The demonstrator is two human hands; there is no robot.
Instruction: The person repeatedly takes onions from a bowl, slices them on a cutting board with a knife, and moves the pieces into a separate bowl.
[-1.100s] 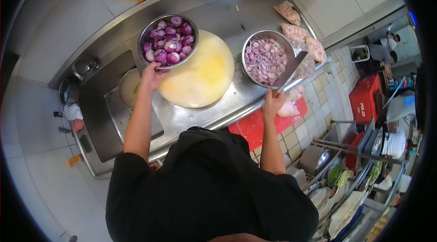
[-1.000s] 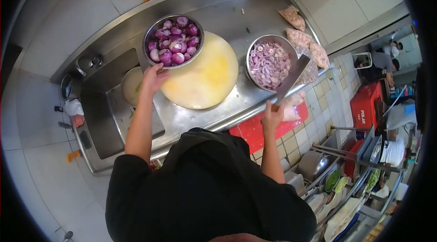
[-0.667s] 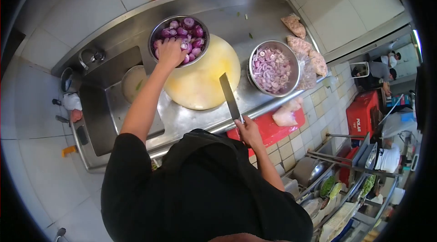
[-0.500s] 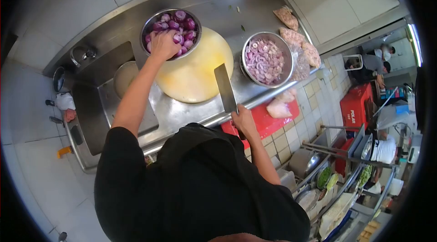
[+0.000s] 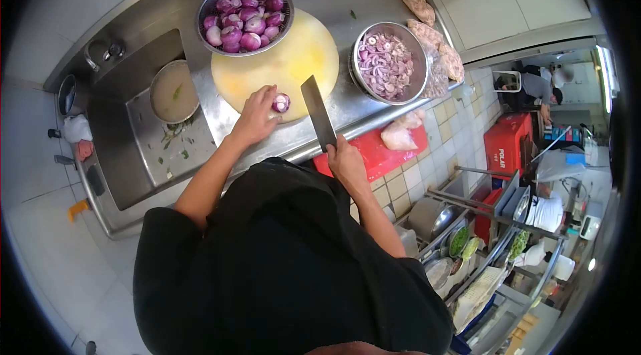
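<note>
On the round yellowish cutting board [image 5: 234, 81], my left hand [image 5: 255, 117] has its fingers and thumb around one side of a peeled red onion [image 5: 281, 103] near the front edge. My right hand [image 5: 346, 160] grips the handle of a cleaver [image 5: 318, 115]. Its broad blade points away from me, over the board's right edge and apart from the onion. Behind the board, a perforated metal colander [image 5: 292, 21] holds several whole peeled red onions [image 5: 251, 16]. To the right stands a metal bowl [image 5: 354, 65] of sliced onions [image 5: 387, 65].
A sink [image 5: 120, 161] on the left contains a round pan [image 5: 175, 91] of cloudy water and scraps. Filled plastic bags [image 5: 437, 48] line the counter's right end. Below it, raw chicken [image 5: 402, 131] rests on a red surface [image 5: 374, 157]. Other people [image 5: 534, 85] are farther right.
My left hand has come out of the colander and down to the board with one onion. The cleaver stays in my right hand. The view has shifted slightly.
</note>
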